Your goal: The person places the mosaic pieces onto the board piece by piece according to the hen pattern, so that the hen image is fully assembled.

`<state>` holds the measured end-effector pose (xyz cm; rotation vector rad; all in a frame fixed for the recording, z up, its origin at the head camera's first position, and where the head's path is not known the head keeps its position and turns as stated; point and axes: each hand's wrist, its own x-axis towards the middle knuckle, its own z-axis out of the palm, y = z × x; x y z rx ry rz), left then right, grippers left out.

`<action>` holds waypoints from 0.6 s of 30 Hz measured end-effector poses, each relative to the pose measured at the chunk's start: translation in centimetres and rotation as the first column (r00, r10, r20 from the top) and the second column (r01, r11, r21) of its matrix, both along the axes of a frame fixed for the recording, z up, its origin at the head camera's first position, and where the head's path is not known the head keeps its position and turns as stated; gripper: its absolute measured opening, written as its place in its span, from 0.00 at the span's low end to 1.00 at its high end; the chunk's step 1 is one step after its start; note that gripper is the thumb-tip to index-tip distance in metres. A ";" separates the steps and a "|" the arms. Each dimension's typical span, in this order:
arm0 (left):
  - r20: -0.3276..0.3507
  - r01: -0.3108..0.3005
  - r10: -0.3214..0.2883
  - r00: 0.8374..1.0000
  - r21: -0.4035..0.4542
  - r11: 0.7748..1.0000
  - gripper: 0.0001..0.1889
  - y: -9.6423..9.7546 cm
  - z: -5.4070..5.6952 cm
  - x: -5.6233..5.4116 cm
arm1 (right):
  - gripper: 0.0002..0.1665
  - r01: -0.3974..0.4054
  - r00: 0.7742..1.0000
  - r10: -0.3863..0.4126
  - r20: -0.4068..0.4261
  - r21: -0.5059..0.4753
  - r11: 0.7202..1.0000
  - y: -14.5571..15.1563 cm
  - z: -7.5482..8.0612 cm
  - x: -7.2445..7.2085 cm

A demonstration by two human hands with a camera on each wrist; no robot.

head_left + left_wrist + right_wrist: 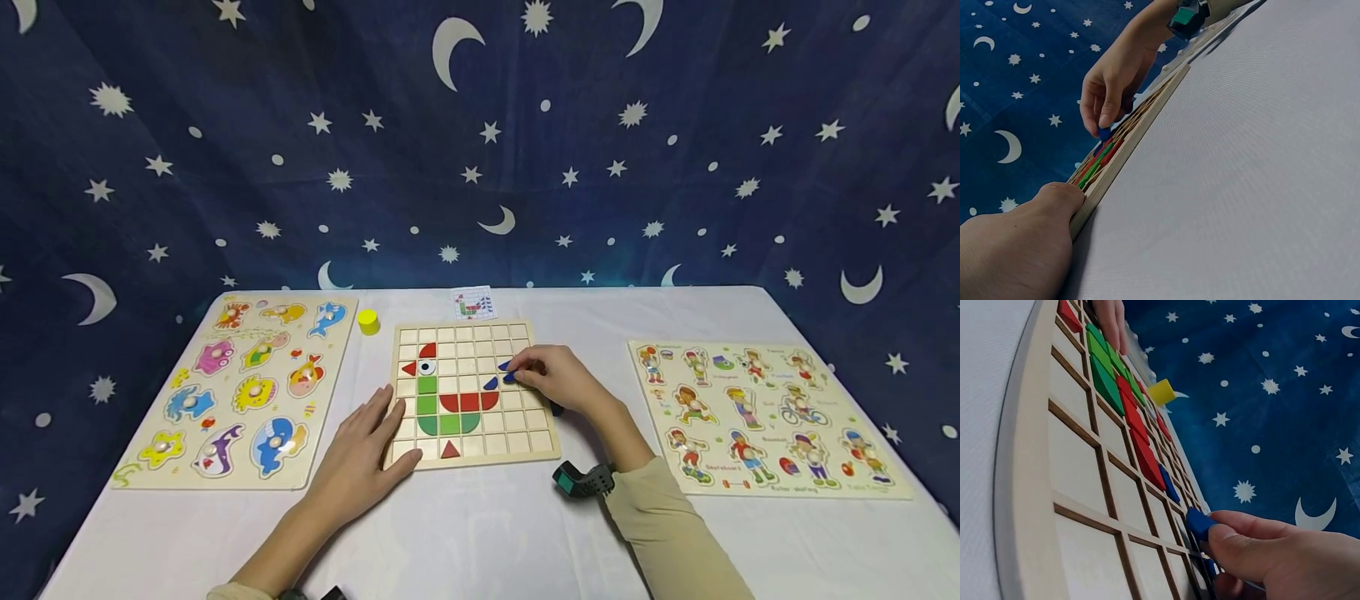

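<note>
A wooden grid board (480, 454) lies mid-table. Red, green and blue pieces and a round eye piece (427, 367) fill some of its squares. Between thumb and fingers, my right hand (555, 377) pinches a small blue piece (1199, 523) over the board's right part. Another blue piece (491, 384) sits in a square just left of those fingers, beside a row of red pieces (468, 402). Green pieces (449, 423) line the row below, and a red triangle (449, 451) lies near the front edge. My left hand (363, 446) rests along the board's left side, fingers extended.
Behind the board lies a small picture card (473, 302). A yellow cylinder (368, 322) stands at its back left. A sea-animal puzzle board (296, 475) is at the left, a sports-figure puzzle board (825, 492) at the right. A star-patterned cloth (480, 200) hangs behind the table.
</note>
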<state>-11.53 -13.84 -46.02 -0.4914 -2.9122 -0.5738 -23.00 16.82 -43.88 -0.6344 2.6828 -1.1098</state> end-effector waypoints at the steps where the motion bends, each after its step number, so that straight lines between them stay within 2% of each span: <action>1: -0.001 0.000 0.000 1.000 0.000 1.000 0.39 0.0 0.0 0.0 | 0.06 -0.006 1.000 0.006 -0.005 0.008 1.000 0.0 -0.1 0.0; 10: 0.000 0.001 -0.001 1.000 -0.002 1.000 0.39 0.0 0.0 0.0 | 0.07 -0.059 0.997 0.062 -0.053 0.056 0.997 0.0 -0.3 0.0; 18: 0.005 -0.002 0.002 1.000 0.002 1.000 0.39 0.1 0.0 -0.1 | 0.08 -0.070 0.995 0.075 -0.062 0.074 0.995 -0.1 0.0 0.2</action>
